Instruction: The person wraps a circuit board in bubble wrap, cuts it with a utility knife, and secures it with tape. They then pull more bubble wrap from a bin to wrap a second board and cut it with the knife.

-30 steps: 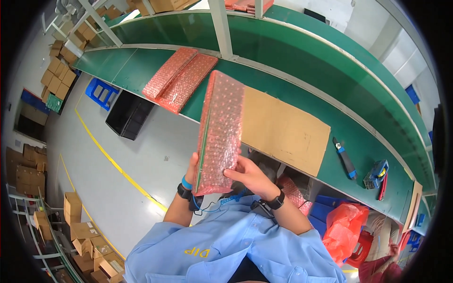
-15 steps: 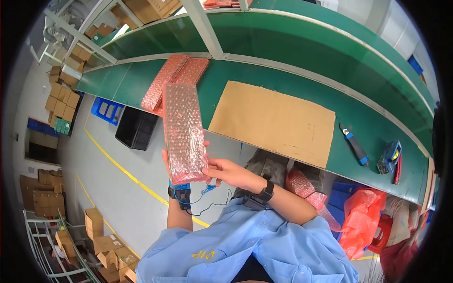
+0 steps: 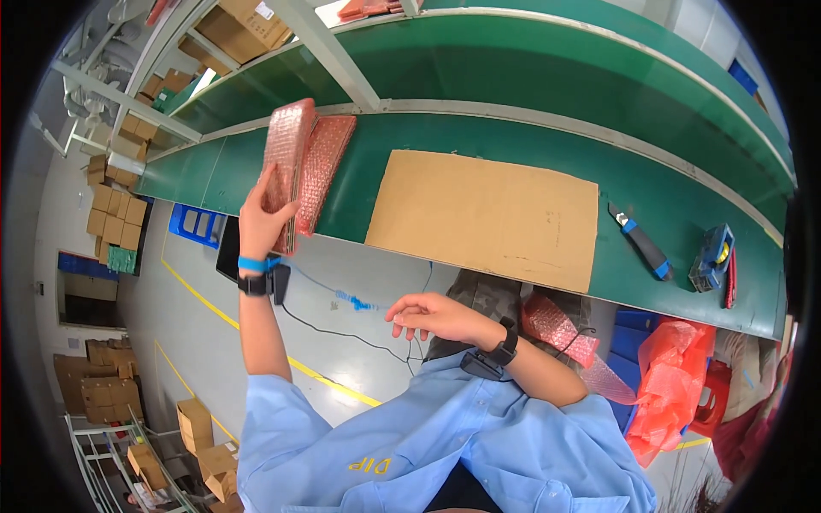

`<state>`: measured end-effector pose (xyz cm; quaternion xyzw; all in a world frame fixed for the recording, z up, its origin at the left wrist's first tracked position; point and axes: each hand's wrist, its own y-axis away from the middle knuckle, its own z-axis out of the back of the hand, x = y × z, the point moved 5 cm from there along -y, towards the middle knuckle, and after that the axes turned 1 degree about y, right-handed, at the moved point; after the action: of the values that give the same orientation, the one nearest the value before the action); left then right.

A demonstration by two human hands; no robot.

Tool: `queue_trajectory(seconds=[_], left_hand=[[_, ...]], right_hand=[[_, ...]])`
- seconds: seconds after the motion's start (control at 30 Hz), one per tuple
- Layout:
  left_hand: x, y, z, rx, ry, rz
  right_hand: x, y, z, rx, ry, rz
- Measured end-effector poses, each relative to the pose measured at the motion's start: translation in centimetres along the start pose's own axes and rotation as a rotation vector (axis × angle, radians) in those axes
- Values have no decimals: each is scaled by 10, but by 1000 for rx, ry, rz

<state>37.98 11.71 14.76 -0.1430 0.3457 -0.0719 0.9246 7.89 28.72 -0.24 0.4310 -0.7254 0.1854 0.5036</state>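
We clasp the near end of a pink bubble-wrap packet [image 3: 289,141] between the thumb and fingers of our left hand [image 3: 263,221], over the left side of the wrapped packets [image 3: 331,158] at the front edge of the green workbench [image 3: 361,175]. Whether its weight rests there, we cannot tell. Our right hand [image 3: 443,316] hangs empty, fingers loosely bent, before the cardboard sheet [image 3: 483,218]. We judge this step as placing the packet; the next move calls for squaring it and loosening the left grip.

Cardboard sheet [image 3: 483,218] on bench [image 3: 352,198], packs [image 3: 329,162] to its left, cutter [image 3: 646,245] to its right, stool [image 3: 196,225] farther left
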Motion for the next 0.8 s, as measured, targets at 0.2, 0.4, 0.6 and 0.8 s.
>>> queue_trajectory(seconds=[0.2, 0.4, 0.6, 0.8], left_hand=[[17, -32, -25, 109, -293, 24], [44, -36, -47, 76, -297, -86], [49, -39, -61, 91, -384, 2], [41, -16, -74, 12, -664, -191]], right_hand=[[-3, 7, 11, -54, 6, 9], [-8, 8, 19, -90, 12, 12], [-14, 4, 23, -106, -6, 19], [-13, 6, 26, -118, -6, 22]])
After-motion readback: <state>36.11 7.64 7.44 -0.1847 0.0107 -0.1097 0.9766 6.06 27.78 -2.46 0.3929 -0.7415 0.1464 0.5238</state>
